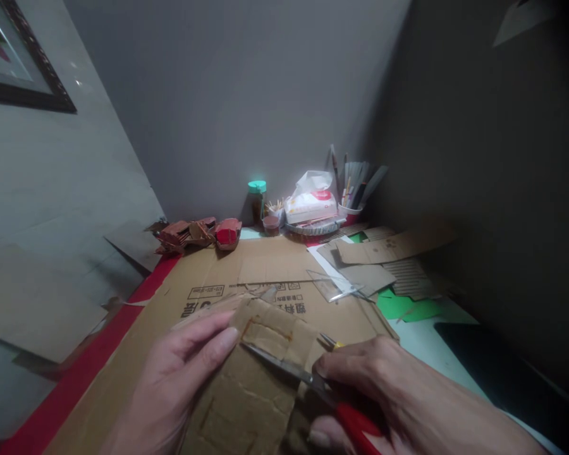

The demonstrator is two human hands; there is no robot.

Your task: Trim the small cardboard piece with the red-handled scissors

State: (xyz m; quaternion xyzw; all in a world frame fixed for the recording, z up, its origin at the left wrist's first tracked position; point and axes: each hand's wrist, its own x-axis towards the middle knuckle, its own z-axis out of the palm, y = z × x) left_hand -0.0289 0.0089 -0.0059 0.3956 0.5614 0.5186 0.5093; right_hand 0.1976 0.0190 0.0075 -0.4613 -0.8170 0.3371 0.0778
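My left hand [184,363] grips a brown cardboard piece [246,392] by its left edge, thumb on top. The cardboard is creased, with a reddish-brown outline marked near its upper end. In my right hand [384,379] is a pair of scissors [313,382] with red handles. One blade lies across the front of the cardboard, just under the marked outline, its tip near my left thumb. A small yellow item with a dark tip shows beside my right knuckles; its kind is unclear.
Beneath my hands lies a printed cardboard sheet [213,262]. A clear set square [334,287] and cardboard scraps [389,246] are to the right. Along the wall stand red-painted cardboard pieces [184,235], a green-lidded bottle [257,199], a tissue pack [312,199] and a brush cup [351,212].
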